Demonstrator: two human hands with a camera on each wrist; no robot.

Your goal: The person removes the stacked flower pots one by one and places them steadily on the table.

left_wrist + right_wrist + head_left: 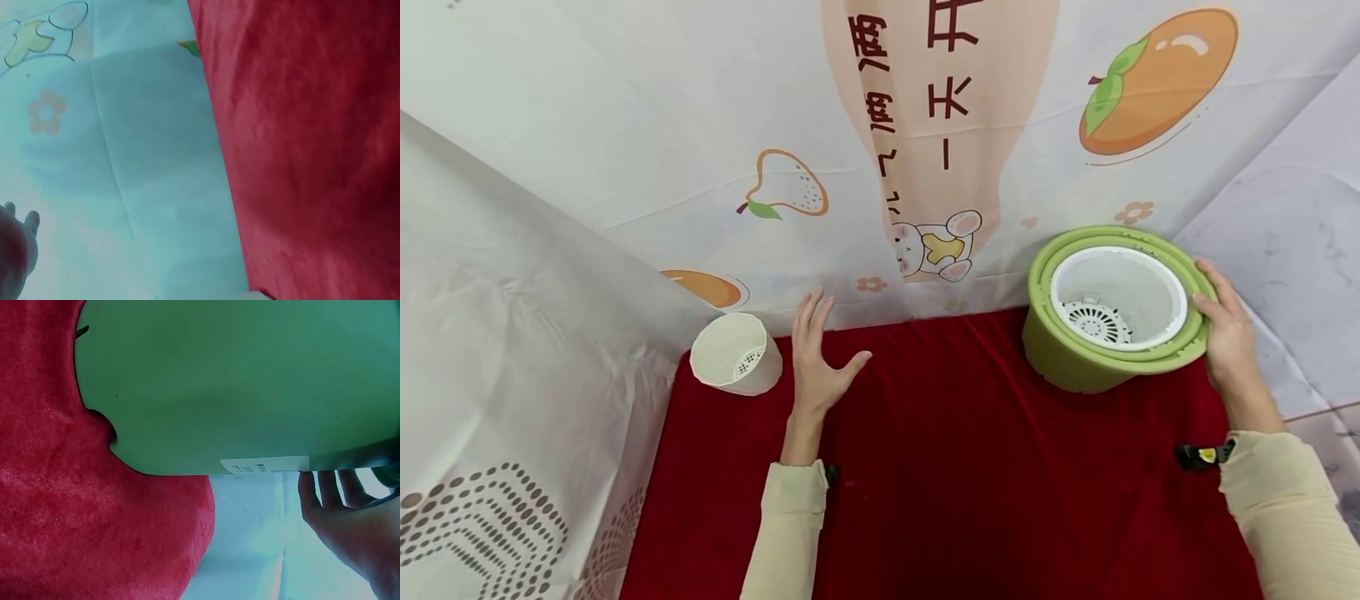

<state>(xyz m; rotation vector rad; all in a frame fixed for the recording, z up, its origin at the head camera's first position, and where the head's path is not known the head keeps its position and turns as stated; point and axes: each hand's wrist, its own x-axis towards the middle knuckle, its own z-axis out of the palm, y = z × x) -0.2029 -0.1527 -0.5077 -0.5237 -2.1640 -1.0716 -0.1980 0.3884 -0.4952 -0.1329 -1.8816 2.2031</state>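
Note:
On the right of the head view, a green flowerpot (1067, 367) stands near the back of the red cloth. Inside it sits a white inner pot (1120, 250) with a slotted bottom. My right hand (1231, 342) grips the green pot's rim at its right side, thumb over the edge. The right wrist view shows the fingers (330, 490) against the pot's side, close to a white label (265, 464). My left hand (816, 375) is held over the cloth with fingers spread and nothing in them. Just left of it is a small white pot (767, 367) with a perforated bottom.
Red velvet cloth (940, 467) covers the table. A white printed sheet (760, 75) hangs along the back edge, with more pale sheeting (512, 333) on the left and on the right (1292, 250). A black strap (1198, 456) shows at the right wrist.

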